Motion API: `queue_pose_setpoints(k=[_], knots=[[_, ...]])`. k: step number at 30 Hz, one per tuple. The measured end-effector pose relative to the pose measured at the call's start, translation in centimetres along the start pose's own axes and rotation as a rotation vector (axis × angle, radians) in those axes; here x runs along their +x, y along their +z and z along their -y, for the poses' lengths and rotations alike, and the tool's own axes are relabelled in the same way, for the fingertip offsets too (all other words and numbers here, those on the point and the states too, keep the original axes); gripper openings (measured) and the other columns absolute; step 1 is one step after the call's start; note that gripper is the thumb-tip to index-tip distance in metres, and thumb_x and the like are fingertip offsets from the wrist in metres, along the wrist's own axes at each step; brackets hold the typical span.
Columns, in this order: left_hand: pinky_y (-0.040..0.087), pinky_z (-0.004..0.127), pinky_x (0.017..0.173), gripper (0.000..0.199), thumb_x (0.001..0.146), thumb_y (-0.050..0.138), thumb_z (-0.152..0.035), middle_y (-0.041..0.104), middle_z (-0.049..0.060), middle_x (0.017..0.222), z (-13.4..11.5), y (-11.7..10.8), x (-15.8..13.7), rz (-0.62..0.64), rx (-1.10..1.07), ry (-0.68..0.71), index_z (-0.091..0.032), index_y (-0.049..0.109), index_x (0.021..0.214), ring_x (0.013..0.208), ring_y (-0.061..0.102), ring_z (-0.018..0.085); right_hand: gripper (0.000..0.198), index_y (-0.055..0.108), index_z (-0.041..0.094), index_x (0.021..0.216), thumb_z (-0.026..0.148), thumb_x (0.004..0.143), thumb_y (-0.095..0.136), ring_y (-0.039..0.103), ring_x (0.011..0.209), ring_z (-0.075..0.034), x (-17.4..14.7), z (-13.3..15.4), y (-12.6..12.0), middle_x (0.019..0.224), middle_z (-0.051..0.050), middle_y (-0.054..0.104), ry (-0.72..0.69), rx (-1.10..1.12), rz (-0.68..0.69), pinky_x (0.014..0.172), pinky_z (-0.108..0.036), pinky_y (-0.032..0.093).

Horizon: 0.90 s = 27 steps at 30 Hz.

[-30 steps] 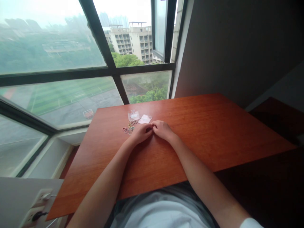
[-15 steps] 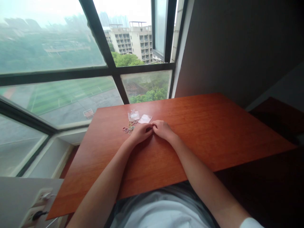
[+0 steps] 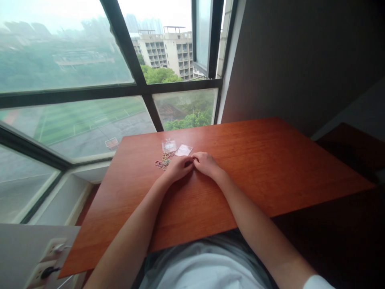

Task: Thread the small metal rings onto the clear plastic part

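My left hand (image 3: 181, 167) and my right hand (image 3: 205, 162) meet fingertip to fingertip just above the wooden table (image 3: 258, 160). Both have their fingers curled and pinched together; whatever they hold is too small or too hidden to name. Left of my left hand lie several small coloured rings (image 3: 165, 162), like hair ties, in a loose pile. Behind the pile is a clear plastic box (image 3: 169, 145). A flat clear lid (image 3: 183, 150) rests beside it, just beyond my fingers.
A large window with dark frames (image 3: 144, 90) borders the table's far and left sides. A dark wall (image 3: 285, 60) rises behind on the right. Sockets with plugs (image 3: 48, 269) are at the lower left, below the table's left edge.
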State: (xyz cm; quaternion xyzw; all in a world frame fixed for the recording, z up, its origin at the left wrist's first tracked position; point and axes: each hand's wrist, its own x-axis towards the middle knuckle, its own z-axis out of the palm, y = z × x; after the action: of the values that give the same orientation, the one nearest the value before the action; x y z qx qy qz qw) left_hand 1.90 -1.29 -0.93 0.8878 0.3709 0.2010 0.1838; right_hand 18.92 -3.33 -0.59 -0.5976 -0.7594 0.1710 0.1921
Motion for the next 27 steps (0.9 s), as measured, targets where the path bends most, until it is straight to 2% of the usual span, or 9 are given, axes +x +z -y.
queue_pose_setpoints(k=[27], knots=[[0.032, 0.023, 0.059, 0.013, 0.083, 0.055, -0.021, 0.064, 0.001, 0.070, -0.07, -0.02, 0.03, -0.012, -0.004, 0.017, -0.015, 0.065, 0.080, 0.060, 0.051, 0.011, 0.028, 0.072, 0.025, 0.101, 0.021, 0.091, 0.046, 0.064, 0.102, -0.019, -0.20, 0.17, -0.27, 0.110, -0.003, 0.073, 0.000, 0.003, 0.003, 0.086, -0.026, 0.046]])
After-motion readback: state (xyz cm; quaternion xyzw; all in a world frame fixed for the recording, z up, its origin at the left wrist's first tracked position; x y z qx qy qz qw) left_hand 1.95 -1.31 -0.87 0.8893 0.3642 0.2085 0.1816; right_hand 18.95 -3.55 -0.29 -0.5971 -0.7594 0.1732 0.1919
